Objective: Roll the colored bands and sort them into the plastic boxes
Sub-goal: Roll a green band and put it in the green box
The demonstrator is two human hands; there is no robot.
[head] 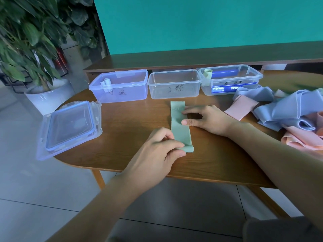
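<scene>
A pale green band [180,126] lies flat on the wooden table [132,119], running away from me. Its near end is turned over into a small roll, which my left hand [157,151] pinches between thumb and fingers. My right hand [208,119] presses the band's far half flat with thumb and fingertips. Three clear plastic boxes stand in a row behind: the left box [120,86] holds a small pale roll, the middle box [174,83] holds nothing, the right box [230,78] holds a rolled greenish band. A heap of blue and pink bands [283,110] lies at the right.
A stack of clear lids [70,126] with blue seals overhangs the table's left edge. A potted plant [31,49] stands on the floor at left. A low wooden shelf and teal wall lie behind the boxes.
</scene>
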